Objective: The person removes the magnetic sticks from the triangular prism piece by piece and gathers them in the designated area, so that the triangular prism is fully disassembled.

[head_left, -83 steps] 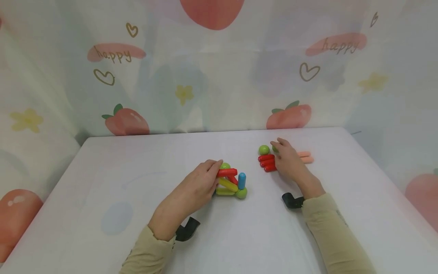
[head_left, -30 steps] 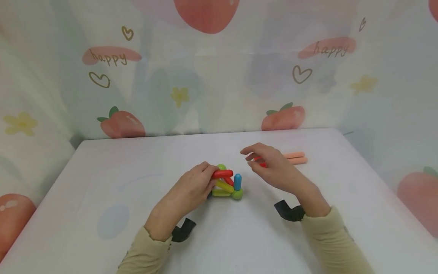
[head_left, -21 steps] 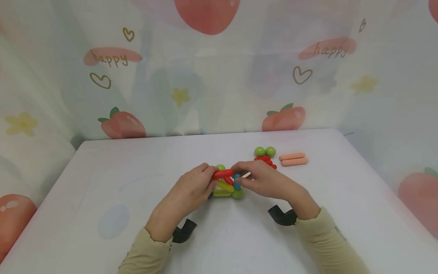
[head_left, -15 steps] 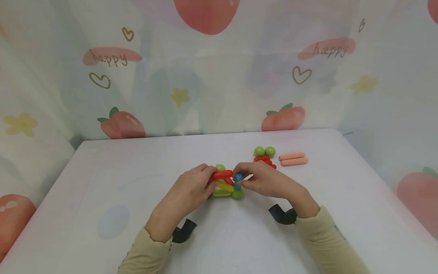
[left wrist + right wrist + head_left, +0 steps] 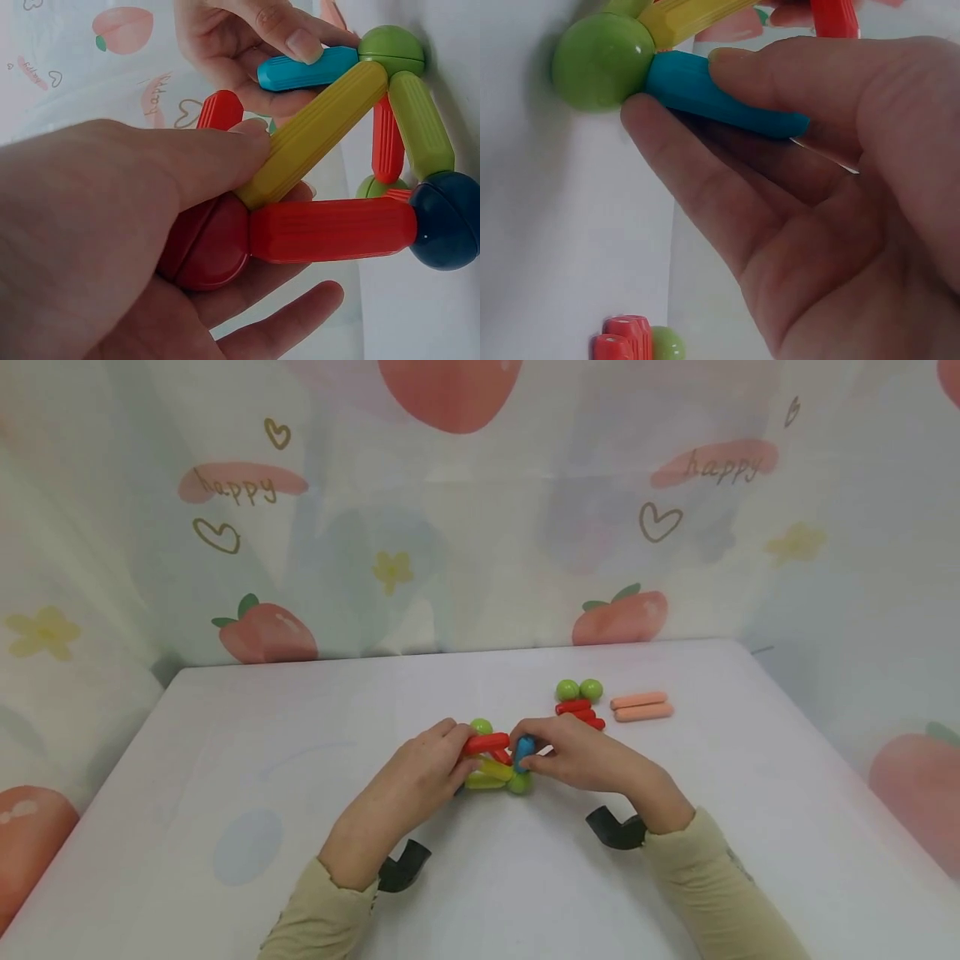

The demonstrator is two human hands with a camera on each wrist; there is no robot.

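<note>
A small frame of toy building rods and balls stands mid-table, with a yellow rod (image 5: 319, 135), a red rod (image 5: 334, 231), a dark blue ball (image 5: 448, 220) and a green ball (image 5: 604, 61). My left hand (image 5: 420, 770) grips its dark red ball (image 5: 214, 244) at the top, thumb lying against the yellow rod. My right hand (image 5: 588, 753) pinches a blue rod (image 5: 705, 91) between thumb and fingers; one end of this rod meets the green ball. In the left wrist view, another red rod (image 5: 220, 110) sticks up behind my left thumb. Fingers hide part of the frame in the head view.
Beyond my right hand lie several loose red rods (image 5: 573, 706), two green balls (image 5: 591, 690) and two peach rods (image 5: 643, 713). A black curved piece sits at each wrist. A printed curtain (image 5: 480, 527) hangs behind the white table (image 5: 487, 893).
My right hand has come left from the loose green balls to the frame and taken hold of the blue rod, which now leans slightly. My left hand has kept its grip.
</note>
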